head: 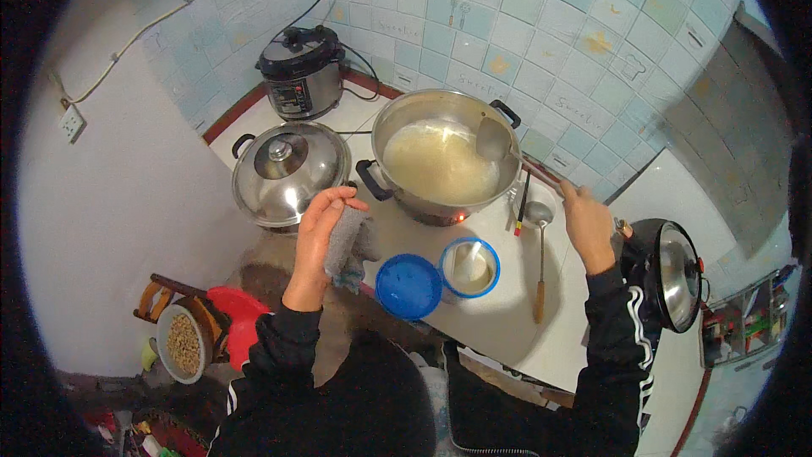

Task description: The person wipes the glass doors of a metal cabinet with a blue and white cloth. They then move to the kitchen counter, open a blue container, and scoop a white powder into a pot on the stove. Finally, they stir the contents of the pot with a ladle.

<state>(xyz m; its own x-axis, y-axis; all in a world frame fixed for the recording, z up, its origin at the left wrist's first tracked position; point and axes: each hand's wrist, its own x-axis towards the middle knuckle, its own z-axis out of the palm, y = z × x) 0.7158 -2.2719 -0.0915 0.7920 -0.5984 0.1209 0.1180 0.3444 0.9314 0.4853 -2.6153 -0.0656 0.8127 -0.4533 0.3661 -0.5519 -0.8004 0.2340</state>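
Observation:
My right hand [585, 222] grips the handle of a metal spatula [493, 139], whose broad blade is over the right side of a large steel pot [412, 105]. Pale yellowish liquid [438, 162] partly fills the pot. A folded grey cloth [349, 241] is held in my left hand [319, 235], in front of the pot and beside a domed steel lid [295, 193] with a glass centre. Nearer to me stand a blue-rimmed container [469, 268] with whitish contents and a round blue lid [408, 287]. A metal ladle [539, 214] with a wooden handle lies to their right.
An electric pressure cooker [301, 79] stands in the back left corner, its cord running up the tiled wall. At right is a black pan with a glass lid [677, 276]. A bowl of beans or nuts [184, 343] and a red plastic stool or basin [238, 317] are low at left.

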